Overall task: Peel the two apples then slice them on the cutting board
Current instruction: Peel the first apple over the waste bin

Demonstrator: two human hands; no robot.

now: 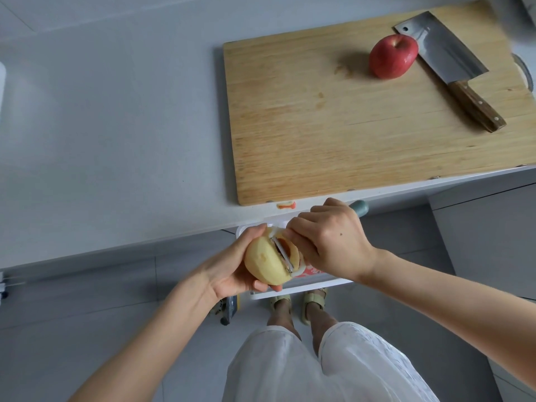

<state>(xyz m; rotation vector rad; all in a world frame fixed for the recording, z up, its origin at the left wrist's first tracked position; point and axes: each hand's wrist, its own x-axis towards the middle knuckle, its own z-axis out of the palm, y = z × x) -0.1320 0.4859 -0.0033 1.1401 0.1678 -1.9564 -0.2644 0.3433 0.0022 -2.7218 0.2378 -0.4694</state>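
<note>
My left hand [232, 268] cups a mostly peeled, pale yellow apple [266, 261] below the counter's front edge. My right hand [330, 242] grips a peeler [282, 253] whose blade lies against a small patch of red skin on the apple's right side; its grey-green handle end [359, 206] sticks out behind my hand. A whole red apple [393, 56] stands on the far right part of the wooden cutting board [319, 126]. A cleaver [446, 68] with a wooden handle lies on the board, its blade touching that apple.
A white bin [304, 290] with red peels in it sits under my hands on the floor. A scrap of peel [286, 205] lies on the grey counter [116, 126] by the board's near corner. My feet in sandals stand below.
</note>
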